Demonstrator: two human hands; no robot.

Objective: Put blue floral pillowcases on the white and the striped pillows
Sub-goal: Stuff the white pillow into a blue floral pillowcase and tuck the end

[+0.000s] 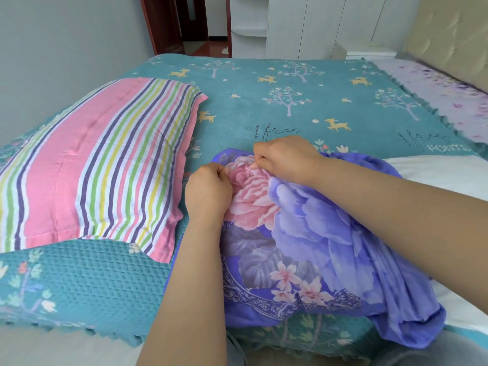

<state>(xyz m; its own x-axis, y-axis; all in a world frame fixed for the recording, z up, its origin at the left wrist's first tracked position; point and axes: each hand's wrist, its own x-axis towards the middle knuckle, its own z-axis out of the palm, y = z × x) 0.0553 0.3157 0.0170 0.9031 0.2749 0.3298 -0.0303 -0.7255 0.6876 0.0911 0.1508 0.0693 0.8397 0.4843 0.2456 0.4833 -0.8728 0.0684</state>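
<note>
**Both hands at the far end of the floral pillowcase**

Right now the person leans over the bed, and both hands meet at the far end of the blue floral pillowcase, which lies bunched on the teal bedspread just in front of them. The left hand has its fingers curled down into the cloth beside the big pink rose, and the right hand pinches a fold of the same cloth between thumb and fingertips, so each hand is closed on fabric rather than spread. They sit close together, nearly touching, which fits someone working one spot of the case, perhaps hunting for the opening or straightening a corner; from where I stand I cannot tell which.

The white pillow shows to the right, its near part covered by the bunched blue cloth, though whether it is already inside the case or only lying under it is hard to make out. The striped pillow rests bare on the left of the bed, well clear of the hands, evidently waiting its turn. I would judge the first pillow is the one in hand and the striped one not yet begun.
</note>
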